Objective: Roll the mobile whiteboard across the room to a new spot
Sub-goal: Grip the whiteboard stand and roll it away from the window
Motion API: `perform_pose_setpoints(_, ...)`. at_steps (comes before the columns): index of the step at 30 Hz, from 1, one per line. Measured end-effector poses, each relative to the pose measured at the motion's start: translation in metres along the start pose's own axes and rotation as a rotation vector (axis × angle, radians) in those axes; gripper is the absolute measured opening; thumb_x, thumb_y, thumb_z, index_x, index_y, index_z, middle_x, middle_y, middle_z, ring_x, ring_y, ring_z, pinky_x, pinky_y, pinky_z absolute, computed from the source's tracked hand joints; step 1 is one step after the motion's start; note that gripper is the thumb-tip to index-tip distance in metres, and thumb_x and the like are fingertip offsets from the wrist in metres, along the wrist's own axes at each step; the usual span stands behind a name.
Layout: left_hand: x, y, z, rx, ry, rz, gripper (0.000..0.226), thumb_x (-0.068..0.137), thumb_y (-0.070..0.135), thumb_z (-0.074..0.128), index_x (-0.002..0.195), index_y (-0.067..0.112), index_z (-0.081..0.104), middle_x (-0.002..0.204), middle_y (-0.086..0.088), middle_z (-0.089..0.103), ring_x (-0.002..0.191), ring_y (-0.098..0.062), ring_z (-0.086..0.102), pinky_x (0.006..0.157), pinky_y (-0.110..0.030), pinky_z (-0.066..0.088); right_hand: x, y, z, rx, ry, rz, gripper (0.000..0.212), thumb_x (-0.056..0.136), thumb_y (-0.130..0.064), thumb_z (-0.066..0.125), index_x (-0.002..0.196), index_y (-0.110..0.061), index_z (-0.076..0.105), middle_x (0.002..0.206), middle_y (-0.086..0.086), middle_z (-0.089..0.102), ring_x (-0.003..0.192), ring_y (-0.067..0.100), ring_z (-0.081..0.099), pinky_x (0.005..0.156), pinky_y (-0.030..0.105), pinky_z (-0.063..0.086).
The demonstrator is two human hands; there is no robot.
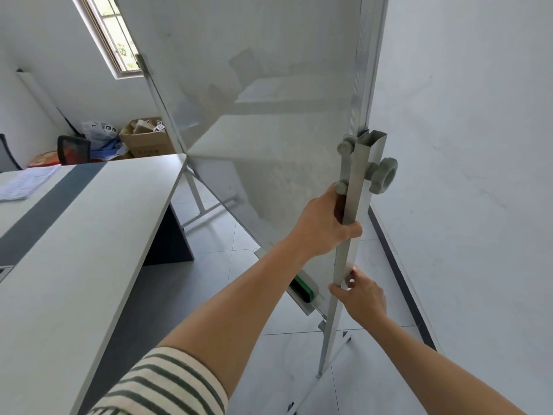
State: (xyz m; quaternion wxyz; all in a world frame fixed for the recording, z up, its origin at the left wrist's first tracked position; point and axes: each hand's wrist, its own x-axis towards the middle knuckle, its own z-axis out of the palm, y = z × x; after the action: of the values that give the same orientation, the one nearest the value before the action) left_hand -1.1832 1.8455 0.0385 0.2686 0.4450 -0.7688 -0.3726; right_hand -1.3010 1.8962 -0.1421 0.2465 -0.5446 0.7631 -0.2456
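The mobile whiteboard [254, 94] stands right in front of me, its pale glossy panel tilted in a grey metal frame. My left hand [323, 223] is wrapped around the near upright post [353, 190], just below two grey knobs [384, 175]. Lower on the same post, my right hand [359, 292] grips it from the right side. A pen tray [302, 304] along the board's bottom edge carries a green eraser [300, 290]. The near foot bar [326, 363] rests on the tiled floor; its casters are barely visible.
A long white desk [89, 235] with a dark stripe fills the left, its corner close to the board. A white wall [466, 175] with dark skirting runs close on the right. Cardboard boxes [146, 139], bags and a chair sit in the far corner under a window.
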Motion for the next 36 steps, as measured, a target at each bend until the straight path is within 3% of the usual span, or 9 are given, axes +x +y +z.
perform_pose_setpoints(5, -0.055, 0.021, 0.021, 0.018, -0.008, -0.003, 0.033, 0.078, 0.018, 0.073, 0.101, 0.014, 0.049, 0.073, 0.006, 0.049, 0.065, -0.012, 0.05, 0.066, -0.027, 0.046, -0.061, 0.017, -0.01, -0.012, 0.004, 0.013, 0.04, 0.081, -0.045, 0.066, 0.11, -0.02, 0.057, 0.099, -0.005, 0.066, 0.085, 0.02, 0.062, 0.067, 0.027, 0.043)
perform_pose_setpoints(9, -0.093, 0.039, 0.037, -0.003, 0.014, -0.051, 0.04, 0.076, 0.018, 0.073, 0.108, 0.01, 0.051, 0.079, -0.002, 0.051, 0.071, -0.019, 0.051, 0.074, -0.039, 0.054, -0.104, 0.03, -0.02, -0.02, -0.01, -0.034, 0.041, 0.081, -0.045, 0.065, 0.111, -0.019, 0.056, 0.1, -0.004, 0.066, 0.082, 0.02, 0.061, 0.063, 0.026, 0.043)
perform_pose_setpoints(17, -0.171, 0.073, 0.068, -0.002, -0.002, -0.069, 0.034, 0.076, 0.016, 0.073, 0.102, 0.008, 0.052, 0.08, -0.006, 0.05, 0.072, -0.019, 0.05, 0.071, -0.036, 0.051, -0.19, 0.06, -0.032, -0.001, 0.012, -0.051, 0.043, 0.08, -0.048, 0.066, 0.11, -0.019, 0.056, 0.097, -0.005, 0.066, 0.08, 0.019, 0.061, 0.066, 0.028, 0.049)
perform_pose_setpoints(21, -0.209, 0.087, 0.085, 0.01, -0.03, -0.042, 0.038, 0.077, 0.019, 0.074, 0.106, 0.013, 0.051, 0.084, -0.005, 0.053, 0.076, -0.02, 0.053, 0.077, -0.04, 0.055, -0.234, 0.071, -0.038, -0.002, 0.027, -0.009, 0.042, 0.08, -0.046, 0.066, 0.11, -0.02, 0.055, 0.099, -0.005, 0.067, 0.081, 0.018, 0.059, 0.064, 0.027, 0.043)
perform_pose_setpoints(26, -0.263, 0.101, 0.1, 0.023, -0.071, -0.006, 0.034, 0.079, 0.022, 0.074, 0.101, 0.02, 0.047, 0.074, 0.011, 0.049, 0.066, -0.007, 0.049, 0.066, -0.022, 0.044, -0.297, 0.083, -0.037, 0.01, 0.08, 0.065, 0.041, 0.078, -0.045, 0.068, 0.11, -0.02, 0.057, 0.095, -0.004, 0.068, 0.082, 0.019, 0.061, 0.066, 0.027, 0.041)
perform_pose_setpoints(36, -0.374, 0.127, 0.122, 0.005, -0.129, 0.058, 0.047, 0.08, 0.022, 0.072, 0.119, 0.017, 0.048, 0.079, 0.007, 0.05, 0.074, -0.016, 0.053, 0.078, -0.038, 0.056, -0.419, 0.097, -0.031, 0.054, 0.141, 0.163, 0.036, 0.075, -0.045, 0.068, 0.101, -0.021, 0.059, 0.086, -0.007, 0.066, 0.077, 0.018, 0.062, 0.069, 0.034, 0.052)
